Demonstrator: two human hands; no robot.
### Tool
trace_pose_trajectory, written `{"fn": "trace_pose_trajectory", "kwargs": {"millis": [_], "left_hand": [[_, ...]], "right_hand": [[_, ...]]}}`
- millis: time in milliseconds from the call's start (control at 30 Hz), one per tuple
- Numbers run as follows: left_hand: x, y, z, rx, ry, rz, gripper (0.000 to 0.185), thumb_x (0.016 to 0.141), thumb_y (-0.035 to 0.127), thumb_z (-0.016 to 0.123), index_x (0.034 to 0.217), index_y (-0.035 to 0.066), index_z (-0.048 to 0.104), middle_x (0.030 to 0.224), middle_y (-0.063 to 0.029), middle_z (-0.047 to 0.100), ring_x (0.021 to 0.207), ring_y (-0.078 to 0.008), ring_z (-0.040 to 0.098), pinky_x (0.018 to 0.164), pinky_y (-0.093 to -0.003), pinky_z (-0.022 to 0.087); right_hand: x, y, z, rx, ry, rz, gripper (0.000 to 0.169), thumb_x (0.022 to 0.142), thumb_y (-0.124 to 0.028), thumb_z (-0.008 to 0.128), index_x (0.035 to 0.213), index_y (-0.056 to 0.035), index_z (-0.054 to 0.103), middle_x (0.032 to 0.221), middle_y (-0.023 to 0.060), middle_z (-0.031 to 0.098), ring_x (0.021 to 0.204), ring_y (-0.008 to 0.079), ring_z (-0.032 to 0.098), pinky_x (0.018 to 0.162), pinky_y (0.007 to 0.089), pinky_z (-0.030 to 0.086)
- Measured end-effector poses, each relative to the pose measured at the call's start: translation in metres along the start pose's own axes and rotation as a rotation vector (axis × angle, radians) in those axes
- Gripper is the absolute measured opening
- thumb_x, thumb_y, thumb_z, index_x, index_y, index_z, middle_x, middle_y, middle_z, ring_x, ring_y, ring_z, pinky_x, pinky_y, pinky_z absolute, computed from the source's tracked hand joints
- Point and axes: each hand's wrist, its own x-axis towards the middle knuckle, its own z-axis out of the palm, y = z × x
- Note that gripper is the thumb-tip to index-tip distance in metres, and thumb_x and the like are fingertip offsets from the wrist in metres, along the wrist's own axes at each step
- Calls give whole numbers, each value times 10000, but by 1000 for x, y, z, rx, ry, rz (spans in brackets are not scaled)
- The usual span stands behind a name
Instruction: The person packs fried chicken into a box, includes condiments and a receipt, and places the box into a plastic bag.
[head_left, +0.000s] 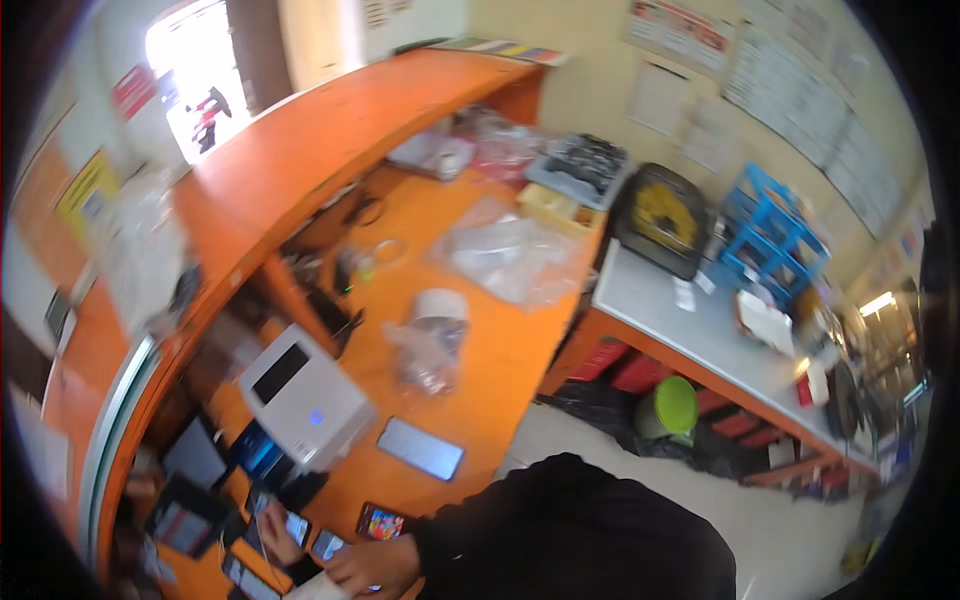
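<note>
At the bottom edge, my right hand (382, 564), in a black sleeve (570, 525), reaches left over a pale sleeve or cloth (330, 589). A small phone (328, 544) lies beside its fingers; whether they grip anything is hidden. Farther left, what looks like my left hand (277, 534), with a dark cuff, is over a phone with a lit screen (298, 529). A thin pale cable (264, 547) runs by it, and its grip is blurred. Another phone (251, 577) lies lower left. A phone with a colourful screen (384, 523) and a larger silvery phone (420, 448) lie on the orange counter (480, 405).
A white box-shaped device (307, 397) with a blue light stands beyond the hands, beside a black device (187, 521). A raised orange ledge (360, 97) borders the counter. Plastic bags (510, 255) lie farther back. Right stands a grey-topped table (675, 337) with a blue rack (772, 232).
</note>
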Motion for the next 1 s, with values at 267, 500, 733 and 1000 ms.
{"fn": "trace_pose_trajectory", "kwargs": {"millis": [267, 500, 733, 1000], "left_hand": [[-84, 136, 208, -243, -1412, -41, 554, 922, 405, 378, 1255, -37, 387, 1225, -170, 469, 1119, -261, 469, 984, -354, 313], [-173, 205, 480, -503, -1329, -359, 357, 825, 24, 563, 1166, -25, 469, 1078, -97, 557, 1007, -154, 526, 884, -273, 398], [-262, 284, 676, -806, -1528, -307, 519, 799, -70, 534, 1286, -13, 367, 1181, -128, 514, 1070, -180, 507, 910, -299, 403], [-359, 187, 850, 236, -1293, 663, 729, 698, 232, 715, 1303, 13, 371, 1357, -220, 306, 1261, -327, 291, 1019, -451, 236]], "right_hand": [[-213, -110, -172, 261, 401, 815, 290, 820, -108, 534, 1075, 29, 547, 1113, 141, 547, 1037, 208, 485, 876, 350, 393], [-329, -229, -219, 96, 1158, 1011, 230, 802, -22, 555, 1025, 26, 590, 906, 34, 635, 844, 97, 560, 774, 258, 446], [-439, -308, -298, -24, 1468, 891, 288, 792, -19, 606, 1076, -2, 563, 997, 33, 603, 907, 89, 543, 816, 258, 437], [-625, -276, -264, -191, 1938, 1076, 271, 817, -185, 640, 979, 30, 611, 823, 51, 643, 723, 85, 568, 647, 252, 470]]}}
